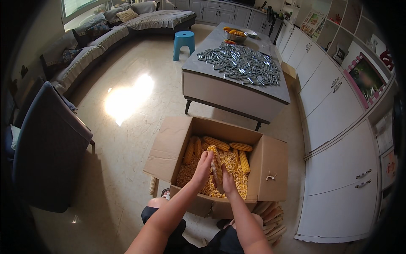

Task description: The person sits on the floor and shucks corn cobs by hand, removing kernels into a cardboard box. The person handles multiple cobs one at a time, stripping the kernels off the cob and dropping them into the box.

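Observation:
Over an open cardboard box [164, 146] I hold a corn cob [216, 165] upright at a slant. Yellow kernels show at its top end, and its side looks paler, partly stripped. My left hand [203, 167] is closed against the upper left side of the cob. My right hand [229, 182] grips its lower right side, with some fingers hidden behind it. Loose kernels [237, 184] cover the inside of the box. Several whole corn cobs [216, 143] lie on them along the far and side walls.
Stripped cobs [272, 220] are heaped on the floor right of my legs; another bare cob [152, 185] lies left. Beyond the box stands a low table [228, 91] with many small grey cylinders [243, 63] and a corn-filled bowl [235, 37]. A blue stool [184, 44] and dark chair [48, 148] stand leftward.

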Demonstrator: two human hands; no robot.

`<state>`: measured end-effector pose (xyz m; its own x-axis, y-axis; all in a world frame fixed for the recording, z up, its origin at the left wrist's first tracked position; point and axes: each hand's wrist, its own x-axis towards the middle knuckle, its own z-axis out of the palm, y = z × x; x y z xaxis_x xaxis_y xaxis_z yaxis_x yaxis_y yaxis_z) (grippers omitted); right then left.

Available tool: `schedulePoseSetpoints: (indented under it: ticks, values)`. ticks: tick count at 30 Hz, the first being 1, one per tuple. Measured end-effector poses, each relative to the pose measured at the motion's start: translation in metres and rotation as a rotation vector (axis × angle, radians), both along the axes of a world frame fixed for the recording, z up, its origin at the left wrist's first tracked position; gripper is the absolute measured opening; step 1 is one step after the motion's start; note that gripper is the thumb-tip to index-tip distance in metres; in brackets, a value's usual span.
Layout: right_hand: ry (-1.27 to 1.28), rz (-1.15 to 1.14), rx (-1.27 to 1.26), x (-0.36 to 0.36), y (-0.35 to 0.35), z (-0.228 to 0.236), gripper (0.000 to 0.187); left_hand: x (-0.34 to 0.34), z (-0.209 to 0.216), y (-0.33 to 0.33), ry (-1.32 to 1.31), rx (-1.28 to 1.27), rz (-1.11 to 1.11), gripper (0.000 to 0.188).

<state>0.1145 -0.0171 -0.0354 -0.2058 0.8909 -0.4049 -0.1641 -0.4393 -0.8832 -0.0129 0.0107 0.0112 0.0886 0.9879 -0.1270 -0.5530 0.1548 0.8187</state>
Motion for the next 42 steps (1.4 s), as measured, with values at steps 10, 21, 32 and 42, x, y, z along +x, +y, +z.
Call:
schedulePoseSetpoints:
  ticks: [10, 21, 32, 42]
  values:
    - [0.089, -0.008, 0.001, -0.005, -0.011, 0.013, 0.042, -0.014, 0.004, 0.006, -0.092, 0.108, -0.066, 0.044]
    - [0.438, 0.026, -0.204, -0.003, -0.008, 0.035, 0.038, -0.009, 0.009, 0.001, -0.248, 0.049, -0.119, 0.047]
    - [0.186, 0.051, -0.141, -0.001, -0.010, 0.020, 0.048, -0.008, 0.007, 0.003, -0.151, -0.041, -0.068, 0.041]
    - [-0.087, -0.021, -0.100, -0.005, -0.011, 0.010, 0.050, -0.011, 0.005, 0.004, -0.121, -0.105, -0.058, 0.033]
